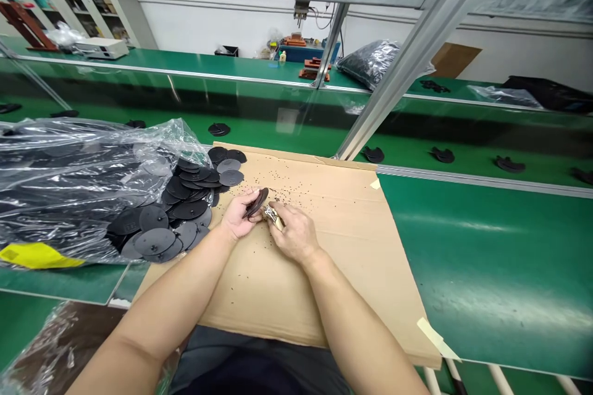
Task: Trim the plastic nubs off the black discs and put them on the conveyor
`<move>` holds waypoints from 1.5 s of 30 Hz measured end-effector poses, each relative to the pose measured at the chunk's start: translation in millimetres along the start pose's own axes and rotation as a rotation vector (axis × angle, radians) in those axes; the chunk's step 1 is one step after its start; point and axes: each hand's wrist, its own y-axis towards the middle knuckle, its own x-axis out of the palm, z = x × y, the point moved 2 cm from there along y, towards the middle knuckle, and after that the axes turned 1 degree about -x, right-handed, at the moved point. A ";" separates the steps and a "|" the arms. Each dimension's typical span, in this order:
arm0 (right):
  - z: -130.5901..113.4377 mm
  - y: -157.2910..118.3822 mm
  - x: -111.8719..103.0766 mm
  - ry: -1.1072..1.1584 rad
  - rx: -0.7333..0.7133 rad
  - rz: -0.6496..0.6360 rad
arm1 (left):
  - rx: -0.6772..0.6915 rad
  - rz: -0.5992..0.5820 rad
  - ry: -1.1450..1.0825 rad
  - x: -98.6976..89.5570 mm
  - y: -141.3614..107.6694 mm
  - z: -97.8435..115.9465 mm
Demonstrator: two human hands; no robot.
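My left hand [237, 216] is closed around a black round plastic disc [257, 202], tilted on edge; whether it is one disc or a small stack, I cannot tell. Close beside the disc, my right hand [295, 231] grips a small metal cutting tool, which looks like nippers [273, 216], with a pale handle. Its jaws point at the disc's edge; contact between them is not clear. Under both hands lies a cardboard sheet [343, 247] sprinkled with tiny black bits [290, 190]. Loose black discs [185, 210] are heaped to the left of my left hand.
A clear plastic bag [83, 179] full of black discs lies at the left, with a yellow piece [41, 255] at its front. Behind the cardboard, black parts [442, 155] sit along a green belt [296, 129]. A slanted metal post [417, 55] rises at the cardboard's far edge.
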 end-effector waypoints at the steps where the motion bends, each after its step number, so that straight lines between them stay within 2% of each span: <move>1: -0.1 0.0 -0.1 -0.004 0.015 -0.013 | -0.004 -0.002 0.003 0.5 -0.1 -0.6; 9: -2.0 1.0 -2.0 -0.040 0.084 -0.127 | -0.010 -0.030 0.011 0.0 0.6 -2.8; 18: -1.4 0.7 -1.5 -0.035 0.097 -0.138 | -0.013 -0.057 0.016 0.6 0.2 -3.7; 32: -4.5 6.2 -6.5 -0.110 0.152 -0.277 | 0.039 0.035 0.029 -2.2 3.1 -7.7; 38: -3.6 6.2 -6.0 -0.118 0.170 -0.297 | 0.070 0.035 0.052 -2.9 4.4 -8.7; 45: -2.0 4.0 -0.3 -0.023 0.142 -0.232 | -0.020 0.047 -0.049 1.1 2.4 -7.5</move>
